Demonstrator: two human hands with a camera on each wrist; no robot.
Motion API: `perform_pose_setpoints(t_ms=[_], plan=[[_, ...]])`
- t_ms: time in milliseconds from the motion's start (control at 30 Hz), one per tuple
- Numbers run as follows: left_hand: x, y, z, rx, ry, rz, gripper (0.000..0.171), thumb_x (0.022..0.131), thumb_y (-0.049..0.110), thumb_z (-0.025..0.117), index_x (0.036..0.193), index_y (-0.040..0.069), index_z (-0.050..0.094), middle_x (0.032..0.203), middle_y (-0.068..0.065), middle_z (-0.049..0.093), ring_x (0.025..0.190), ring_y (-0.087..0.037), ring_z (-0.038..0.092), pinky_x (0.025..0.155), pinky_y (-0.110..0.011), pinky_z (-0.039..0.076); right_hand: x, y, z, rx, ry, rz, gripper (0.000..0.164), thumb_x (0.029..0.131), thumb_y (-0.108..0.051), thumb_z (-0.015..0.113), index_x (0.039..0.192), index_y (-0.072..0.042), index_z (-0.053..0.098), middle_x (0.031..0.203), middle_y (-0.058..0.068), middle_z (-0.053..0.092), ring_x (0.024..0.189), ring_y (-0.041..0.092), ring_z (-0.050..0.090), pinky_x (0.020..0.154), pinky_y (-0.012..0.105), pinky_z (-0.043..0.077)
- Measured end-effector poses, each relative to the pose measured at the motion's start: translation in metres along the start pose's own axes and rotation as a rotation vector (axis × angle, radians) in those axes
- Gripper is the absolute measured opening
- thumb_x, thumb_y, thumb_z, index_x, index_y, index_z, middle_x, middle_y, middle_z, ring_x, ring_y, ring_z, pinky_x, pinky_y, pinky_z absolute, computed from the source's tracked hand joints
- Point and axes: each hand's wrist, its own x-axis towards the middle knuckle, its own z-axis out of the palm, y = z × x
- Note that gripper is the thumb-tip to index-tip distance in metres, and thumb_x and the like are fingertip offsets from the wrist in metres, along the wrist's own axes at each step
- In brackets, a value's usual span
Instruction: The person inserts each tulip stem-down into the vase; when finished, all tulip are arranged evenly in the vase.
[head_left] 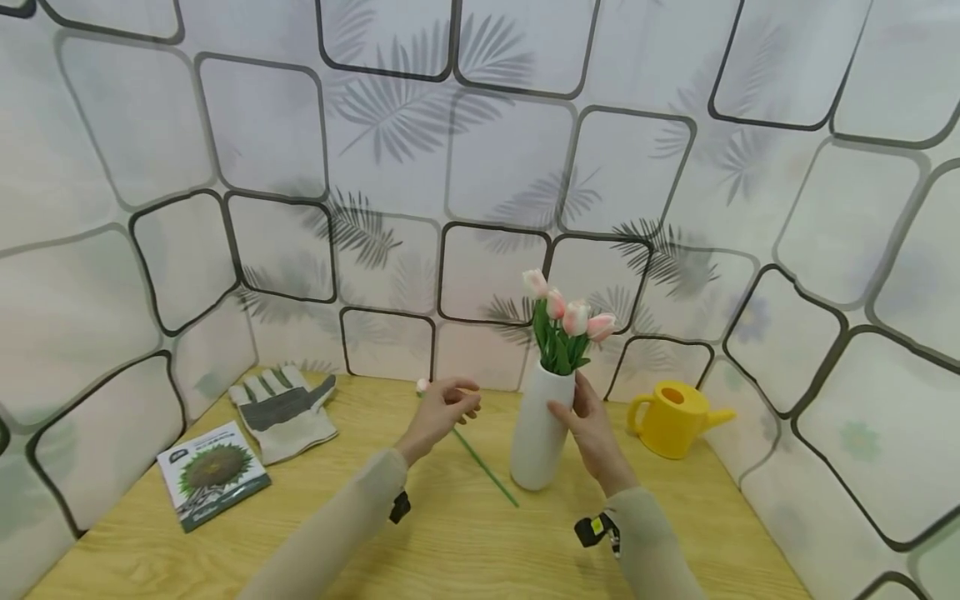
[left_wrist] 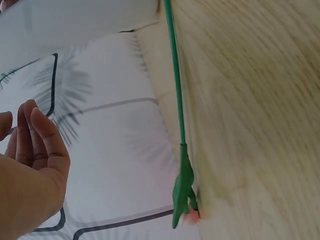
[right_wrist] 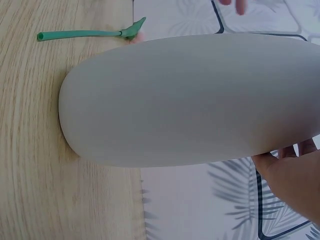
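Note:
A tall white vase (head_left: 542, 433) stands on the wooden table, holding several pink-and-white artificial tulips (head_left: 564, 321) with green leaves. My right hand (head_left: 592, 429) grips the vase's right side near its top, thumb in front and fingers behind. In the right wrist view, the vase (right_wrist: 185, 100) fills the middle and its base meets the table. One loose tulip (head_left: 486, 468) lies on the table left of the vase, its bloom partly behind my left hand (head_left: 444, 412). That hand hovers above the loose tulip, fingers loosely bent and nothing in them. The left wrist view shows the loose tulip's green stem (left_wrist: 176, 75) and leaves.
On the right stands a yellow watering can (head_left: 671, 421), its spout toward the right wall. At the left lie a grey-and-white work glove (head_left: 285, 412) and a seed packet (head_left: 213, 475) with a sunflower picture. Patterned fabric walls (head_left: 390, 267) enclose the table's back and sides.

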Motion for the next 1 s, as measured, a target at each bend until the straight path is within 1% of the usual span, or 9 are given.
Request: perform_pose_setpoints(t_ms=[67, 200, 267, 367, 467, 567, 767, 867, 1000], plan=[[0.001, -0.009, -0.005, -0.007, 0.028, -0.041, 0.024, 0.097, 0.014, 0.063, 0.119, 0.006, 0.065, 0.099, -0.019, 0.072, 0.086, -0.031, 0.070, 0.067, -0.034, 0.058, 0.000, -0.001, 0.000, -0.001, -0.006, 0.003, 0.078, 0.097, -0.015, 0.062, 0.159, -0.016, 0.013, 0.159, 0.014, 0.030, 0.144, 0.032, 0.032, 0.119, 0.054, 0.024], [0.006, -0.021, -0.015, -0.004, 0.056, -0.119, 0.024, 0.098, 0.006, 0.058, 0.121, 0.006, 0.064, 0.099, -0.016, 0.071, 0.085, -0.027, 0.069, 0.075, -0.047, 0.059, 0.000, -0.002, 0.000, -0.004, -0.001, 0.010, 0.079, 0.097, -0.016, 0.063, 0.159, -0.016, 0.013, 0.159, 0.014, 0.030, 0.145, 0.031, 0.031, 0.119, 0.054, 0.024], [0.008, -0.025, -0.018, 0.007, 0.053, -0.150, 0.024, 0.098, 0.004, 0.055, 0.120, 0.004, 0.064, 0.098, -0.016, 0.071, 0.084, -0.025, 0.068, 0.078, -0.053, 0.058, 0.000, -0.002, 0.000, -0.010, -0.001, 0.008, 0.079, 0.097, -0.017, 0.063, 0.159, -0.016, 0.013, 0.159, 0.014, 0.029, 0.145, 0.032, 0.031, 0.119, 0.055, 0.024], [0.009, -0.030, -0.022, 0.026, 0.031, -0.192, 0.024, 0.099, 0.001, 0.051, 0.120, 0.001, 0.063, 0.101, -0.022, 0.068, 0.089, -0.031, 0.068, 0.080, -0.054, 0.057, 0.000, -0.002, 0.000, -0.015, 0.006, 0.009, 0.080, 0.097, -0.018, 0.064, 0.159, -0.016, 0.014, 0.159, 0.013, 0.030, 0.145, 0.032, 0.031, 0.119, 0.055, 0.024], [0.007, -0.035, -0.023, 0.039, 0.008, -0.242, 0.027, 0.098, -0.003, 0.048, 0.122, -0.002, 0.060, 0.106, -0.026, 0.065, 0.095, -0.037, 0.065, 0.080, -0.051, 0.057, 0.000, -0.001, 0.000, -0.007, 0.006, 0.006, 0.079, 0.096, -0.018, 0.064, 0.158, -0.016, 0.015, 0.159, 0.013, 0.030, 0.144, 0.031, 0.032, 0.119, 0.055, 0.024], [0.006, -0.039, -0.024, 0.061, -0.020, -0.288, 0.032, 0.095, -0.009, 0.044, 0.124, -0.005, 0.058, 0.108, -0.026, 0.063, 0.094, -0.037, 0.063, 0.079, -0.048, 0.057, 0.000, 0.000, 0.000, 0.009, 0.000, 0.001, 0.078, 0.096, -0.017, 0.064, 0.158, -0.016, 0.017, 0.158, 0.012, 0.032, 0.143, 0.030, 0.034, 0.119, 0.054, 0.025], [0.006, -0.046, -0.023, 0.102, -0.069, -0.359, 0.040, 0.091, -0.012, 0.034, 0.125, -0.008, 0.055, 0.103, -0.023, 0.060, 0.079, -0.023, 0.057, 0.068, -0.035, 0.054, 0.000, 0.002, -0.001, 0.017, -0.002, -0.003, 0.077, 0.097, -0.018, 0.064, 0.158, -0.019, 0.018, 0.158, 0.009, 0.032, 0.142, 0.027, 0.035, 0.120, 0.053, 0.025], [0.007, -0.049, -0.023, 0.141, -0.082, -0.378, 0.040, 0.090, -0.012, 0.035, 0.125, -0.009, 0.054, 0.098, -0.021, 0.059, 0.074, -0.020, 0.054, 0.066, -0.031, 0.051, 0.000, 0.003, -0.001, 0.016, 0.000, -0.004, 0.077, 0.097, -0.018, 0.064, 0.158, -0.019, 0.017, 0.158, 0.009, 0.032, 0.142, 0.027, 0.034, 0.120, 0.053, 0.025], [0.007, -0.052, -0.023, 0.195, -0.090, -0.423, 0.037, 0.094, -0.010, 0.038, 0.127, -0.008, 0.055, 0.093, -0.015, 0.059, 0.075, -0.017, 0.054, 0.068, -0.029, 0.051, 0.000, 0.004, -0.001, 0.018, 0.004, 0.002, 0.077, 0.096, -0.018, 0.064, 0.158, -0.019, 0.017, 0.158, 0.010, 0.032, 0.143, 0.028, 0.034, 0.120, 0.053, 0.024]])
